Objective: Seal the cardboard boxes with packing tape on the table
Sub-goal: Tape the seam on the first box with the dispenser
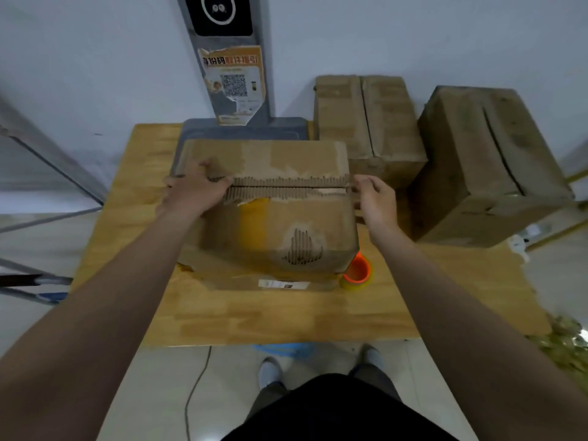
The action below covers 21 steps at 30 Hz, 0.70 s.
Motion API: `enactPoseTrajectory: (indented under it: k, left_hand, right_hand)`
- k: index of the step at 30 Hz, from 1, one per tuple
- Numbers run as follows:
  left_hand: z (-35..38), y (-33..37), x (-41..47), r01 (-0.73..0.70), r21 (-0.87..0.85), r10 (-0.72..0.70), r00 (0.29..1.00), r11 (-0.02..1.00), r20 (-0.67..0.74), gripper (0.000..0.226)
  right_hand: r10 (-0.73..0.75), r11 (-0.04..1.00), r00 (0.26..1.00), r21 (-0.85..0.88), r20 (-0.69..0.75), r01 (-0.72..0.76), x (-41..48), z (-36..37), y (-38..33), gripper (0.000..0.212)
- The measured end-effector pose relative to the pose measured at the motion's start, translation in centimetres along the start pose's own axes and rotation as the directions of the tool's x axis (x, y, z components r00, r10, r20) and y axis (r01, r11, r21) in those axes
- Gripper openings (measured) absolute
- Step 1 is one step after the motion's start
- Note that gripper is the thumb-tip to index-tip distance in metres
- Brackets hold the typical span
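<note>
A worn box (286,224) sits mid-worktop (286,319), toward the far edge, its flaps closed along a ragged seam. The left hand (194,194) lies on the seam's left end, grip spread flat. The right hand (374,202) pinches the box's right edge at the seam's other end. A tape roll (358,272) stands just beside the box's near right corner.

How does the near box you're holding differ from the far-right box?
The near box has facing paper torn along its seam, baring corrugation; the far-right box shows a clean seam. The left hand and right hand hold the near box; the far-right box is untouched. Both are brown cardboard, flaps closed.
</note>
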<state>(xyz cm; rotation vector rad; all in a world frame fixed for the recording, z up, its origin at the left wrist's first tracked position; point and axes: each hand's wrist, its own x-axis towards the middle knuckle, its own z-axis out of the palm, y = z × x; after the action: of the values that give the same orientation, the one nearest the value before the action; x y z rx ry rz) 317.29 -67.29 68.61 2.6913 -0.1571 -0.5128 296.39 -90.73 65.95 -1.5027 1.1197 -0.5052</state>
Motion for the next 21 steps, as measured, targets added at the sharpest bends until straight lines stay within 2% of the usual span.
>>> enactPoseTrajectory:
  k: [1, 3, 6, 10, 12, 15, 21]
  left_hand:
    - [0.5, 1.2, -0.4, 0.025, 0.039, -0.025, 1.0, 0.999, -0.011, 0.09]
    - [1.7, 4.0, -1.3, 0.035, 0.146, -0.029, 0.999, 0.989, -0.046, 0.087]
    - [4.4, 8.5, -2.4, -0.139, 0.161, 0.148, 0.988, 0.977, -0.046, 0.076]
    - [8.7, 12.9, -4.2, -0.282, 0.133, 0.282, 0.959, 0.95, 0.015, 0.067]
    - [10.6, 14.4, -4.7, -0.291, 0.159, 0.291, 0.956, 0.944, 0.02, 0.068]
    - [12.5, 15.3, -4.4, -0.249, 0.181, 0.255, 0.967, 0.951, -0.013, 0.074]
    - [12.3, 15.5, -4.8, -0.228, 0.194, 0.238, 0.971, 0.954, -0.025, 0.073]
  right_hand:
    - [0.033, 0.999, 0.999, 0.018, -0.014, -0.032, 1.0, -0.6, 0.6, 0.018]
    - [0.077, 0.994, 0.997, -0.083, -0.013, -0.078, 3.2, -1.7, 2.6, 0.02]
    - [0.211, 0.922, 0.972, -0.352, 0.102, -0.163, 6.5, -3.4, 6.9, 0.032]
    - [0.518, 0.723, 0.82, -0.637, 0.244, -0.268, 8.7, -5.2, 12.9, 0.046]
    - [0.592, 0.665, 0.757, -0.699, 0.277, -0.264, 9.5, -5.2, 15.5, 0.055]
    - [0.595, 0.636, 0.743, -0.745, 0.308, -0.201, 10.6, -4.7, 18.9, 0.065]
    - [0.4, 0.684, 0.865, -0.727, 0.302, -0.062, 10.2, -4.0, 22.5, 0.04]
